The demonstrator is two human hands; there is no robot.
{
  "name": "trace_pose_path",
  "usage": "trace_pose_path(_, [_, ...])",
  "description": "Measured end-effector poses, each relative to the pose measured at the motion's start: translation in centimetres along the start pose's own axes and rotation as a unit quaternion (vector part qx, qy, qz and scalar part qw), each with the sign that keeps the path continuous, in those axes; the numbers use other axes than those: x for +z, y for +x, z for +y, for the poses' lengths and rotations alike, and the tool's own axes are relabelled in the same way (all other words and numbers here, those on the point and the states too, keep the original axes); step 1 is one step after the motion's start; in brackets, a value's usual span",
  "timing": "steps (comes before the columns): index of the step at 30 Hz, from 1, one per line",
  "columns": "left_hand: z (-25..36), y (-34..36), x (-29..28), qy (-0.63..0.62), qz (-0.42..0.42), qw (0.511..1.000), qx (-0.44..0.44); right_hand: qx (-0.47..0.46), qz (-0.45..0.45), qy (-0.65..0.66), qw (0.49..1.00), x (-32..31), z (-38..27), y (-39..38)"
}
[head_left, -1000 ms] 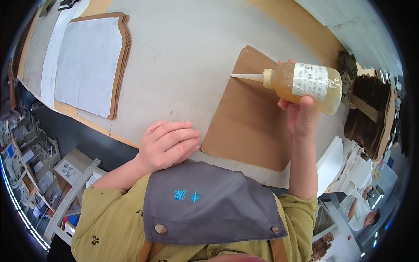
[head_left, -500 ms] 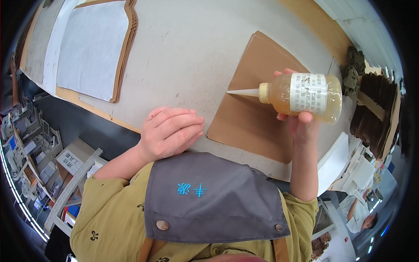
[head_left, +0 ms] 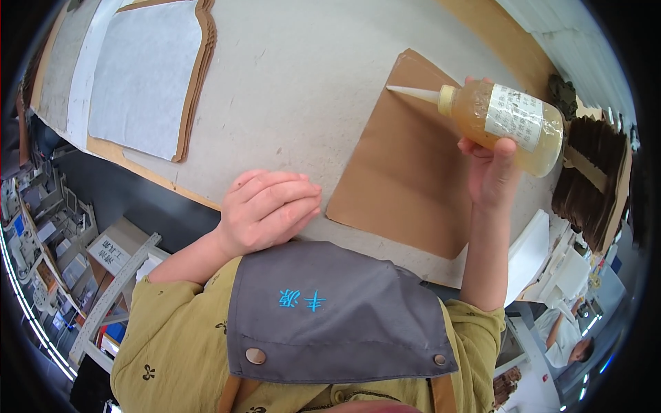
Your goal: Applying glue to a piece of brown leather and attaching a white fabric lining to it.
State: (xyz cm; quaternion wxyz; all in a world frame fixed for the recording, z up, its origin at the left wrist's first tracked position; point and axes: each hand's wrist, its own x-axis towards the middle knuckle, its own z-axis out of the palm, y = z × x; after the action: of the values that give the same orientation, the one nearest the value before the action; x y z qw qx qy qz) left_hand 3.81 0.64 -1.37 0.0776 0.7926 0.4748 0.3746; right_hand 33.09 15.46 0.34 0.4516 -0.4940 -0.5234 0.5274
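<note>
My right hand (head_left: 494, 162) is wrapped around a clear squeeze bottle (head_left: 471, 117) of amber liquid. The bottle is tilted on its side, its long pale nozzle pointing left from a yellowish collar. The nozzle tip is at the upper left edge of a flat brown sheet (head_left: 396, 186); whether it touches cannot be made out. Below the bottle, the sheet lies on the pale worktable. My left hand (head_left: 272, 210) rests at the table's near edge, left of the sheet. Its fingers are together and loosely curled, with nothing visible in them; the palm side is hidden.
At the far left lies a stack of brown pieces with a white top sheet (head_left: 144, 79). Brown bundles (head_left: 592, 182) stand beyond the table's right end, near white sheets (head_left: 529, 258). A person (head_left: 561, 334) is in the right background. A carton (head_left: 118, 244) sits low at left.
My right hand has carried the bottle away from me and to the right. The nozzle tip has shifted up along the sheet's left edge. My left hand has stayed in place.
</note>
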Motion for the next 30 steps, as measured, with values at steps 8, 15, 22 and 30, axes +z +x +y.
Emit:
trace_pose_path(8, [0.1,0.2,0.0,0.005,-0.005,1.0,0.001,0.03,-0.041,0.005,0.999,0.0,-0.1,-1.2])
trace_pose_path(15, [0.2,-0.2,0.1,0.012,0.009,1.0,-0.001,0.088,-0.084,0.017,0.992,0.9,-0.6,-2.8])
trace_pose_path(22, [0.1,-0.3,-0.1,-0.004,-0.008,1.0,-0.002,0.132,-0.114,0.062,0.983,1.4,-0.7,-4.9])
trace_pose_path(30, [0.2,-0.4,0.1,0.014,0.028,0.999,0.005,0.191,-0.199,0.135,0.952,1.4,-0.2,-6.7])
